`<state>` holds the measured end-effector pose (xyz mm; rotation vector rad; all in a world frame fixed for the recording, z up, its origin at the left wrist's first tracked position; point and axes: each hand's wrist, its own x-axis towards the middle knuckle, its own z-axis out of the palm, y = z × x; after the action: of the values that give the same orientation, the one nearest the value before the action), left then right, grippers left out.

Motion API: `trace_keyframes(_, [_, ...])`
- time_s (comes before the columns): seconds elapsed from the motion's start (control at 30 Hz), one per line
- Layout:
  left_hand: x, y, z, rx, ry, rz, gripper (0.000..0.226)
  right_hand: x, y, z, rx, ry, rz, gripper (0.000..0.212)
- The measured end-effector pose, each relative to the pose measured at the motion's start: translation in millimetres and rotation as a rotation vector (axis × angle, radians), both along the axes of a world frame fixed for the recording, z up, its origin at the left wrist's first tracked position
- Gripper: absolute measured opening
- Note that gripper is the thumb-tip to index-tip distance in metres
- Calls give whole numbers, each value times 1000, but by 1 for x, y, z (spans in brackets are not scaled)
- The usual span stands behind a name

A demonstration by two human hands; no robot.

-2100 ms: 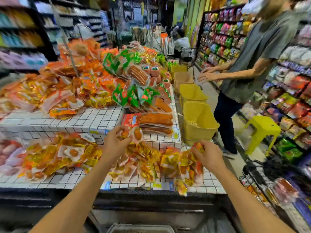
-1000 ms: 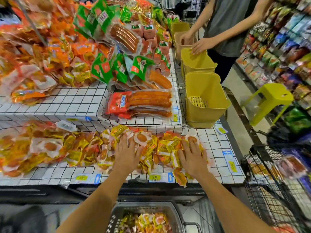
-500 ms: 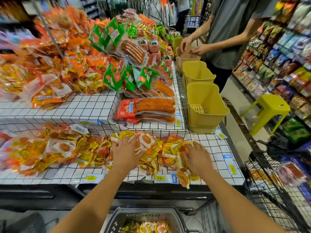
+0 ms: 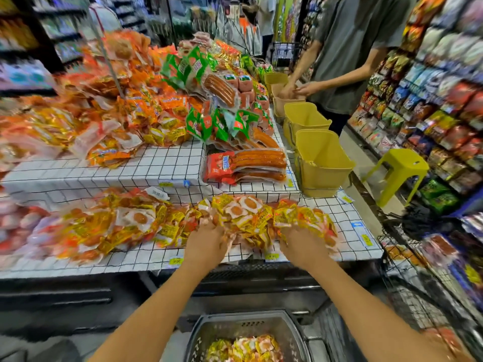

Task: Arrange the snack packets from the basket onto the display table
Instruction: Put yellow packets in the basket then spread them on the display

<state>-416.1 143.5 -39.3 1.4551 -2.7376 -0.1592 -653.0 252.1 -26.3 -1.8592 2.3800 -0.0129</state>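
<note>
The person stands in front of the lower step of the counter (image 4: 130, 259), which is covered with a white cloth with black squares. Both arms reach forward to a heap of snack packets (image 4: 251, 212). They are yellow and orange, with a round brown piece behind a clear window, and they lie on the front right part of this step. The left hand (image 4: 206, 244) is at the left side of the heap and the right hand (image 4: 300, 244) is at its right side, so the heap is between them.

The grip of each hand is pushed into the packets. The fingers are covered by wrappers and blurred, so it is not possible to tell if they are spread flat or pinch some packets. Probably the hands work from both sides to shape the loose heap, so that it joins the longer row of similar packets on the left and does not slide over the front edge, where the price labels (image 4: 175, 261) are.

Below the counter edge, near the person, the grey basket (image 4: 209, 335) holds more of the same packets, so the task seems only partly done. On the upper step lie sausage packs (image 4: 248, 163). Yellow bins (image 4: 321, 158) stand at the right end, where another person (image 4: 352, 61) reaches into a farther bin.
</note>
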Motion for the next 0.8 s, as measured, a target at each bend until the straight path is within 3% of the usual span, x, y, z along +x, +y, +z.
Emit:
trace_keyframes(0.13, [34,22,-2,-8,-3,-66,25,39,30,-6,-9,50,-5,36])
trace_keyframes(0.4, [82,96,-30,187,45,-44,22,85,101,-28,49,-46,26,28])
trace_keyframes(0.57, [102,153,-62,271,-5,48,12,93,142,-63,115,-103,48,24])
trace_keyframes(0.8, [124,228,-130,466,-44,172,17,107,189,-137,253,-212,37,22])
